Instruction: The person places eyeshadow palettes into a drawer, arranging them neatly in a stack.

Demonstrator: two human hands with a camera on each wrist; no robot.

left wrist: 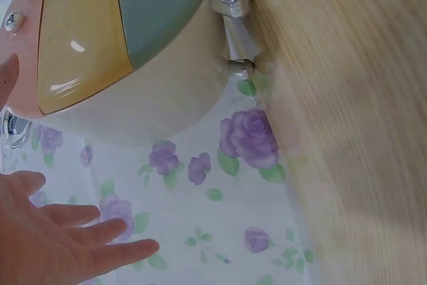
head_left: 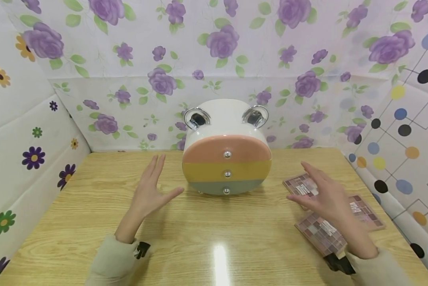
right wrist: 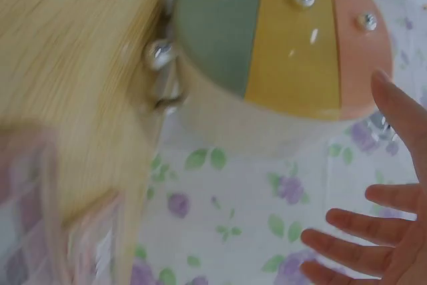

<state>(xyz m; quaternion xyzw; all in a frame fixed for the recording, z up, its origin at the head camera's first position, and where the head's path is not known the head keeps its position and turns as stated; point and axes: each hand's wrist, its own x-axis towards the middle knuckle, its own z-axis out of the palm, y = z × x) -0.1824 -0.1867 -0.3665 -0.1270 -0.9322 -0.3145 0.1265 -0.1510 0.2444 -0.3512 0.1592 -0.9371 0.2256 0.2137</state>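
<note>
A rounded white storage box [head_left: 224,117] stands at the back middle of the table, with three front drawers coloured coral [head_left: 205,151], mustard [head_left: 203,171] and grey-green [head_left: 207,187]. Each drawer has a silver knob, and all three look closed. To the box's left, my left hand [head_left: 150,196] is held in the air with fingers spread, touching nothing. On the other side my right hand [head_left: 330,198] hovers with thumb and fingers apart, empty. It partly covers three makeup palettes: one at the back [head_left: 296,184], one in front [head_left: 319,230] and one at the right [head_left: 369,216].
Two silver ring-shaped ears [head_left: 260,113] stick up from the box's top, and small silver feet [left wrist: 231,1] hold it off the wooden table [head_left: 185,242]. Flower-patterned cloth [head_left: 128,119] hangs close behind the box. Patterned cloths also line both sides.
</note>
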